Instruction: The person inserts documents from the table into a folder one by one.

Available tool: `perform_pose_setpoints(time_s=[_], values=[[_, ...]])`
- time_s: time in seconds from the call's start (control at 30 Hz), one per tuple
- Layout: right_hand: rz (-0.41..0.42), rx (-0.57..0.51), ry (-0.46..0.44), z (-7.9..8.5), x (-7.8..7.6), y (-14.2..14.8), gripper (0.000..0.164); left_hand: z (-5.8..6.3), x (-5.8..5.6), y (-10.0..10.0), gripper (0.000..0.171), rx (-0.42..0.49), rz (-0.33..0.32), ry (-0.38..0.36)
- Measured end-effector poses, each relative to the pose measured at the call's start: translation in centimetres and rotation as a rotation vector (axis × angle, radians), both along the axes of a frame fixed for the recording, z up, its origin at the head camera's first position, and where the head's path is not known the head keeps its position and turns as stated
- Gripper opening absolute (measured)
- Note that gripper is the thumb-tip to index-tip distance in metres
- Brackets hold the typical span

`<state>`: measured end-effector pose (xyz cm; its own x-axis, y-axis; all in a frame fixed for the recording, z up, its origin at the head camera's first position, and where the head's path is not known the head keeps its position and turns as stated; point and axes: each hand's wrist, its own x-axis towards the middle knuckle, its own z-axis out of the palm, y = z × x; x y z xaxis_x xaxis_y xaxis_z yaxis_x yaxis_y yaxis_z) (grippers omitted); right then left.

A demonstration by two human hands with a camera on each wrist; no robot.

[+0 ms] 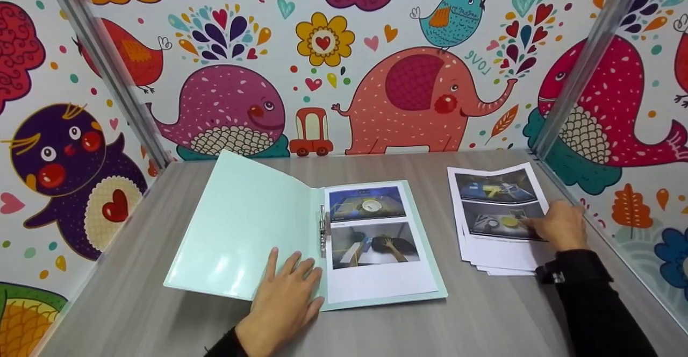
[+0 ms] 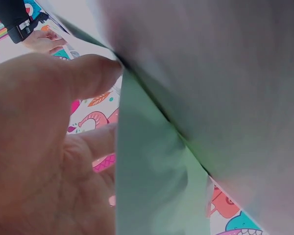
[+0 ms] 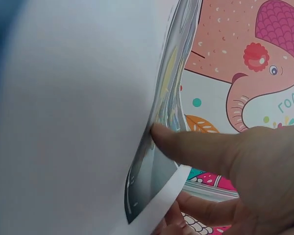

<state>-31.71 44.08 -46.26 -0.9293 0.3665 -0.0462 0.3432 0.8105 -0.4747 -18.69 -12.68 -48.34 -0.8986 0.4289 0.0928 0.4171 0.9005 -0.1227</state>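
Nearest, the left hand rests with fingers spread on the open cover of a pale mint-green, glossy folder; its silver metal clip lies just beyond and right of those fingertips. Farther out, the right hand pinches the right edge of a stack of white photo-printed paper sheets, the stack's long axis running away from the person. Whether the clip stands open, and the stack's lower pages, cannot be made out.

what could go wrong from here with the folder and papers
The paper stack has uneven edges, so the right hand pinching it could lift several sheets or scatter some. The folder's raised left cover might swing over if the left hand comes off it.
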Motion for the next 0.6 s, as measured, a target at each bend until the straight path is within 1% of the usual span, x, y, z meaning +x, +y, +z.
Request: perform_pose_setpoints(time_s=[0.17, 0.3, 0.53, 0.6], values=[[-0.012, -0.004, 0.025, -0.13, 0.00, 0.49, 0.050, -0.02, 0.01, -0.06, 0.051, 0.008, -0.008, 0.007], [-0.023, -0.015, 0.033, -0.06, 0.05, 0.77, 0.046, -0.04, -0.01, -0.10, 0.050, 0.013, -0.007, 0.003], [-0.025, -0.045, 0.109, 0.33, 0.21, 0.91, 0.035, 0.02, 0.15, -0.18, 0.049, 0.028, -0.018, 0.024], [-0.028, -0.077, 0.095, 0.53, 0.13, 0.95, 0.035, -0.02, 0.17, -0.20, 0.049, 0.031, -0.019, 0.027]])
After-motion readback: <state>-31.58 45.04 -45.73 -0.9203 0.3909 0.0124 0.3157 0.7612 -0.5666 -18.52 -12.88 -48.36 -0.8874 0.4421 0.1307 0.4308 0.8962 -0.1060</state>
